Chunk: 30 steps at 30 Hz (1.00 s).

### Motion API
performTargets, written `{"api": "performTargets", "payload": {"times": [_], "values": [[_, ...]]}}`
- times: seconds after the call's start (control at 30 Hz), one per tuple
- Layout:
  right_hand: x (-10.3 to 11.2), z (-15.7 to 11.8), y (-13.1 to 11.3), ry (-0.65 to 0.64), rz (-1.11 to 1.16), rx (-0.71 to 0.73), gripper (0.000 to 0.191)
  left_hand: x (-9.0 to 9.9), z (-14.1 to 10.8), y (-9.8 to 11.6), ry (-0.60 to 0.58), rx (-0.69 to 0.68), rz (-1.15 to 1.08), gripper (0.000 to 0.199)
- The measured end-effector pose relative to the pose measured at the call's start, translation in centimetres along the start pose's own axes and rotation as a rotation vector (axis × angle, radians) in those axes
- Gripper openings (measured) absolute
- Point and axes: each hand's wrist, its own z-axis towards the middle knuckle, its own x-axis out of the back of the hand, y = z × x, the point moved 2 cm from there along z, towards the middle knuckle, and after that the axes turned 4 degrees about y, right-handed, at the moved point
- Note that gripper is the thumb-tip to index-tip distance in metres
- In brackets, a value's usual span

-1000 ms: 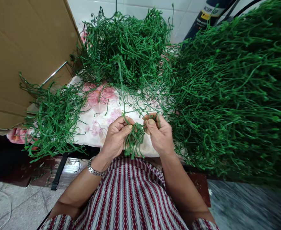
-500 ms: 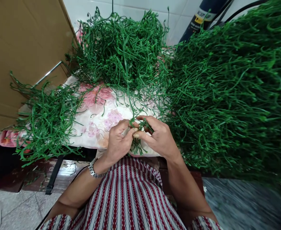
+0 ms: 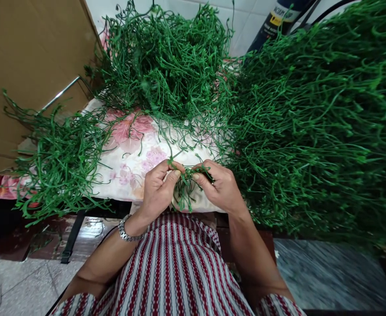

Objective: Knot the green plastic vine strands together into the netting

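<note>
Just above my lap, my left hand [image 3: 160,186] pinches thin green artificial-looking plant stems [image 3: 185,193] between thumb and forefinger. Facing it, my right hand [image 3: 221,186] is closed in a pinch on other strands of the same bunch. The stems span the small gap between the fingertips, with several ends hanging down below. Exactly how the strands are joined I cannot make out. Under the hands lies a flower-printed cloth [image 3: 120,180]. A heap of similar stems [image 3: 169,61] is beyond the hands, and a smaller pile [image 3: 68,162] lies to the left.
A very large mass of green stems [image 3: 311,131] fills the right side. Cardboard [image 3: 38,52] stands at the left, with a metal rod [image 3: 59,93] by it. A dark labelled tube [image 3: 272,28] leans at the back. Grey marbled surface [image 3: 327,272] shows at lower right.
My hands have drawn slightly apart, opening a gap between the fingertips with stems across it. A long stem that rose from the fingers toward the back heap now appears lower and tilted left.
</note>
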Motion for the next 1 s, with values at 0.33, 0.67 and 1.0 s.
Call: {"api": "performTargets", "payload": {"times": [0.33, 0.67, 1.0], "values": [[-1.6, -0.7, -0.4, 0.124, 0.084, -0.034, 0.013, 0.3, 0.7, 0.0, -0.234, 0.132, -0.029, 0.02], [-2.0, -0.6, 0.2, 0.037, 0.35, -0.136, 0.022, -0.6, 0.1, 0.9, -0.162, -0.063, 0.153, 0.01], [-1.1, -0.4, 0.4, 0.012, -0.022, 0.073, 0.017, 0.6, 0.7, 0.1, -0.013, 0.12, -0.073, 0.002]]}}
